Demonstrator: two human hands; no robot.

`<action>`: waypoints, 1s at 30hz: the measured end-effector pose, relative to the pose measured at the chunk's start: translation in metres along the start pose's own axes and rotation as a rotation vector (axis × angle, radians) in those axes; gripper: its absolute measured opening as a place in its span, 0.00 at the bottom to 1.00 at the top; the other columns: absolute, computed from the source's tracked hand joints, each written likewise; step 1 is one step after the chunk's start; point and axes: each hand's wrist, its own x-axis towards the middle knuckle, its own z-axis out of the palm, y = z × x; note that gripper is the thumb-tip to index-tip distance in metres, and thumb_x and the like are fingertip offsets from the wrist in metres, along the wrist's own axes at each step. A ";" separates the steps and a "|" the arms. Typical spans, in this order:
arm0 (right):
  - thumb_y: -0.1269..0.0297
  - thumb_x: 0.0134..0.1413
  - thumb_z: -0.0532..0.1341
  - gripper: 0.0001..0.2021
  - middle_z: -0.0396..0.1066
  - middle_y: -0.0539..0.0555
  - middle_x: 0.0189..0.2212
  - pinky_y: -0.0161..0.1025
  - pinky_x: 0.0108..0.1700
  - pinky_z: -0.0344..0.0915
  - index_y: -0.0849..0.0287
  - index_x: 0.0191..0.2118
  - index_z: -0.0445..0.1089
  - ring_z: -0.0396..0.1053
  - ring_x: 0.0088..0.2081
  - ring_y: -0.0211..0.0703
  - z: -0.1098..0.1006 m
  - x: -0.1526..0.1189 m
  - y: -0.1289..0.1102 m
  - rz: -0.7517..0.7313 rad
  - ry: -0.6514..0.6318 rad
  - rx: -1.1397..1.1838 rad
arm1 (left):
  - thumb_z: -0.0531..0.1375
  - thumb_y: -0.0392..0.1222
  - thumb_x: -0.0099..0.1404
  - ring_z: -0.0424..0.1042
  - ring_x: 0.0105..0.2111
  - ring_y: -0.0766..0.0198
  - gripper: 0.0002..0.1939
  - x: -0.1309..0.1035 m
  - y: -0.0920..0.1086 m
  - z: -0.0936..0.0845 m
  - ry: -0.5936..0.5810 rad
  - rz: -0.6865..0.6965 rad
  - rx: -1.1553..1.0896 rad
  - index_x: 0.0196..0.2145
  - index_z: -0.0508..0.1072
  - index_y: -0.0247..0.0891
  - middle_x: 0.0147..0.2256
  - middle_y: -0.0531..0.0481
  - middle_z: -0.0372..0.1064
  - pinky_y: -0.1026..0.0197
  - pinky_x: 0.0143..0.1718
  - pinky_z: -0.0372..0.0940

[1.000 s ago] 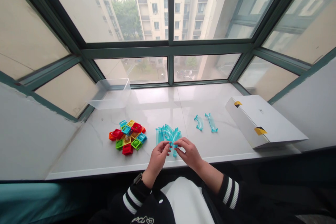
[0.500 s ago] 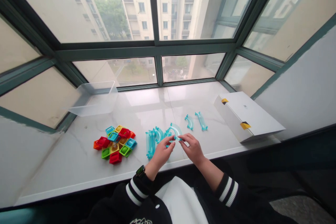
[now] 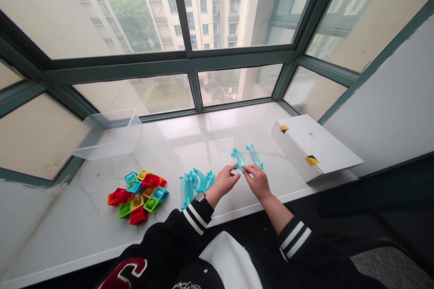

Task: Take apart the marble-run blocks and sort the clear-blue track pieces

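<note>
A curved translucent blue track piece (image 3: 238, 157) is pinched at its near end by my left hand (image 3: 226, 181) and my right hand (image 3: 257, 182), whose fingertips almost meet. Just right of it a straighter blue track piece (image 3: 254, 156) lies on the white marble sill, close to my right fingers. More blue track pieces (image 3: 197, 181), curved and straight, lie together left of my left hand, partly behind its wrist. Whether another curved piece lies under the held one cannot be made out.
Red, yellow, green and blue plastic blocks (image 3: 138, 195) are piled on the left of the sill (image 3: 84, 216). Behind them stands a clear plastic bin (image 3: 111, 137). A white box (image 3: 317, 146) with yellow-black tabs is at the right, below the windows.
Both hands have moved forward and right with the curved piece, away from the blue group and beside the straighter piece. The camera view has shifted slightly.
</note>
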 end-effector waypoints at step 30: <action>0.70 0.64 0.59 0.14 0.79 0.55 0.41 0.43 0.46 0.73 0.53 0.48 0.81 0.77 0.41 0.47 0.038 0.012 0.065 0.094 -0.045 -0.100 | 0.63 0.43 0.64 0.71 0.59 0.49 0.37 0.052 -0.036 0.034 -0.031 -0.185 0.199 0.69 0.64 0.31 0.61 0.33 0.69 0.55 0.62 0.62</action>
